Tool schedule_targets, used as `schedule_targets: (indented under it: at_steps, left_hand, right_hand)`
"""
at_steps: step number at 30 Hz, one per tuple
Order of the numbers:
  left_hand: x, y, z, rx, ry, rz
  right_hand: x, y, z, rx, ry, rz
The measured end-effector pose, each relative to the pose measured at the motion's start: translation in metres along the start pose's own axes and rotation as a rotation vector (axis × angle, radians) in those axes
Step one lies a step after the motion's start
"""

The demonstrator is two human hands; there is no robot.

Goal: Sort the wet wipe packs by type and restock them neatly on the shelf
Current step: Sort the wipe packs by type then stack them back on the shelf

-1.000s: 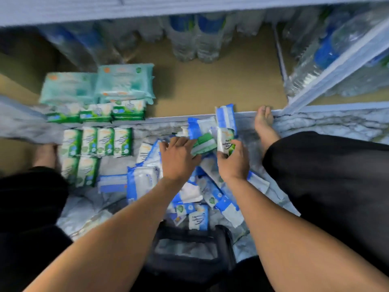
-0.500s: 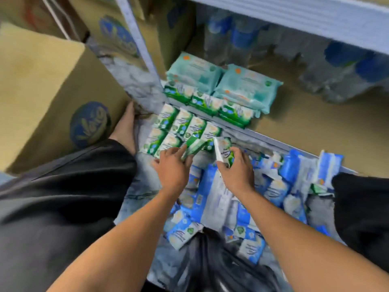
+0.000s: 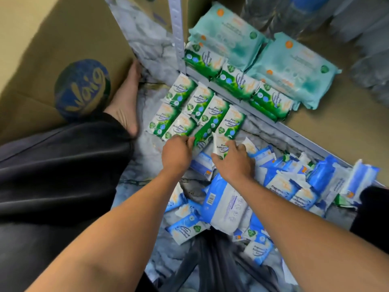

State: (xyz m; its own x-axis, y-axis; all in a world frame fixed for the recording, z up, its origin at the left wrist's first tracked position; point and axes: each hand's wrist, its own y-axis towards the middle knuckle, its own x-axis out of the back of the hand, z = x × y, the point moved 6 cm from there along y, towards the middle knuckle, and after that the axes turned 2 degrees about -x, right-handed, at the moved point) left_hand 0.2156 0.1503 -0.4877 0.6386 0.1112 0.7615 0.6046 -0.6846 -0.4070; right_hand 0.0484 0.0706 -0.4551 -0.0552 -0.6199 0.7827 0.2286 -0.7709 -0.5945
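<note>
Pinching a green pack [image 3: 202, 133] by its near end, the left hand [image 3: 178, 153] holds it tilted on edge. Its long axis points away toward the shelf rail [image 3: 263, 121], over the gap in the near row of the sorted green packs [image 3: 189, 106]. The right hand [image 3: 234, 164] grips a second pine pack [image 3: 220, 147] just beside it. A second ago both hands worked over the blue pile [image 3: 282, 186].

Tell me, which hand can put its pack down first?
Left. The left hand holds its green pack at the open spot in the row; the right hand holds a second pack behind it.
</note>
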Motion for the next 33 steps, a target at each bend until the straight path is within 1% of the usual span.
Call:
schedule_targets:
  at_steps: [2,4,6,8,12,15,19,24,26,28,31,33]
  left_hand:
    - [0.003,0.0,0.001,0.002,-0.044,-0.048]
    - [0.002,-0.002,0.0,-0.038,-0.09,-0.043]
    - [0.0,-0.007,-0.003,-0.072,-0.131,0.01]
    - [-0.005,-0.012,-0.004,-0.078,-0.109,0.094]
    - [-0.012,-0.017,0.0,-0.126,-0.059,0.159]
    - [-0.018,-0.02,0.007,-0.099,-0.021,0.213]
    - [-0.023,-0.032,0.027,-0.034,0.102,0.304]
    - [-0.025,-0.04,0.05,0.055,0.143,0.46]
    - [-0.021,-0.04,0.054,0.056,0.139,0.436]
    - [-0.014,-0.037,0.051,0.043,0.103,0.341]
    - [-0.003,-0.03,0.038,-0.023,0.062,0.166]
    - [-0.002,-0.025,0.026,-0.1,0.124,0.12]
  right_hand:
    - [0.0,0.001,0.0,0.004,0.006,0.007]
    - [-0.002,0.0,-0.002,0.006,0.009,0.026]
    - [-0.006,-0.005,-0.006,0.0,0.003,0.071]
    - [-0.012,-0.011,-0.01,-0.014,0.015,0.112]
    - [-0.013,-0.016,-0.013,-0.011,0.043,0.07]
    - [-0.012,-0.016,-0.015,-0.025,0.075,0.069]
    - [-0.013,-0.016,-0.015,-0.03,0.08,0.089]
    - [-0.012,-0.019,-0.009,0.016,-0.033,0.112]
    - [-0.011,-0.018,-0.006,0.024,-0.047,0.133]
    - [-0.011,-0.017,-0.006,0.007,-0.005,0.135]
    - [-0.008,-0.016,-0.007,-0.023,0.114,0.053]
    - [-0.004,-0.015,-0.008,-0.035,0.171,-0.021]
